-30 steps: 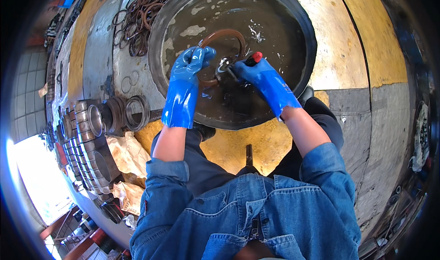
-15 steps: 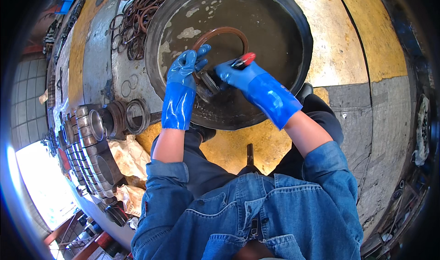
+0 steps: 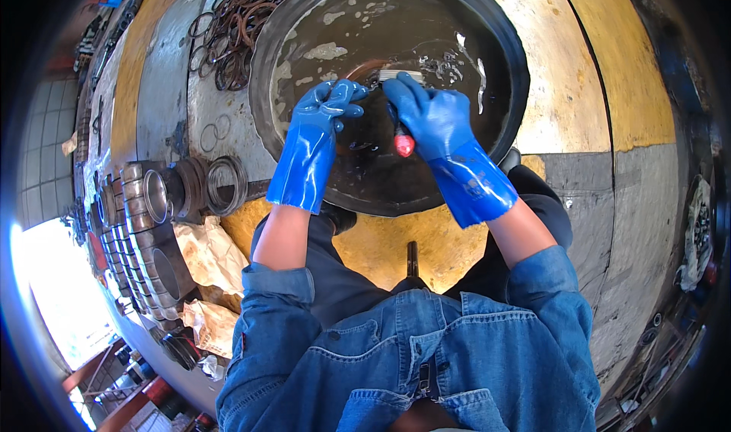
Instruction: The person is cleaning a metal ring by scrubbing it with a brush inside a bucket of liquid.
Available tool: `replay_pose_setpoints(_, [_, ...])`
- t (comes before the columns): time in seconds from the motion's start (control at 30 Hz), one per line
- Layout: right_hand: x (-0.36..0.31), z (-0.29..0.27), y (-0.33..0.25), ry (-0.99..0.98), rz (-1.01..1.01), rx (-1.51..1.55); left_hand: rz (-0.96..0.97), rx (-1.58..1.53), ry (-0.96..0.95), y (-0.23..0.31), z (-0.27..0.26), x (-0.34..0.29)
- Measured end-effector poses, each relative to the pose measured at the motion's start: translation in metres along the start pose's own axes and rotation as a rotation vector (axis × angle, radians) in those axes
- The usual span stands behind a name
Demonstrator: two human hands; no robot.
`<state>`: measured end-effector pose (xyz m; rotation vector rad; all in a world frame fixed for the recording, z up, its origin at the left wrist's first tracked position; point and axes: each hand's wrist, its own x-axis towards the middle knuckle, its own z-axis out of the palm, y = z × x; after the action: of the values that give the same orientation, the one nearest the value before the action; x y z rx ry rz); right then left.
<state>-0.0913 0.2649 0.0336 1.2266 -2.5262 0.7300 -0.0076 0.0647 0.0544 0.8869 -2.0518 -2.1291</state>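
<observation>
A round dark tub (image 3: 518,89) of murky liquid lies in front of me. My left hand (image 3: 326,104), in a blue rubber glove, is over its near left part, fingers curled at a reddish-brown ring (image 3: 361,69). Most of the ring is hidden by the liquid and my hands. My right hand (image 3: 432,110), gloved alike, is closed around the handle of a brush (image 3: 403,144) whose end is red. The brush's pale bristles (image 3: 401,75) point away from me and lie against the ring's far side at the liquid's surface.
Left of the tub lies a heap of brown and black rings (image 3: 247,20), with thin rings (image 3: 215,132) nearer me. Stacked metal rings (image 3: 148,241) and crumpled brown paper (image 3: 209,255) are at the lower left. My knees flank the tub's near side.
The ring has dropped from above the tub into the liquid. My right hand has turned, so the brush's red end now points toward me and its bristles away. The liquid shows fresh ripples.
</observation>
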Motion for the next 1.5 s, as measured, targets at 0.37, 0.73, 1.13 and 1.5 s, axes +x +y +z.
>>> replay_pose_setpoints(0.37, [0.015, -0.030, 0.032, -0.276, 0.716, 0.732, 0.852, 0.760, -0.409, -0.024, -0.004, 0.032])
replay_pose_setpoints(0.73, [0.005, 0.012, -0.014, -0.526, 0.611, 0.992, -0.304, -0.334, 0.041, -0.055, -0.025, 0.033])
replay_pose_setpoints(1.13, [0.001, 0.032, 0.000, -0.039, 0.642, 0.918, -0.101, -0.170, 0.018, -0.055, -0.017, 0.033])
replay_pose_setpoints(1.5, [0.017, 0.026, -0.020, 0.215, 0.501, 1.082, -0.188, -0.326, 0.003, -0.033, 0.003, 0.008])
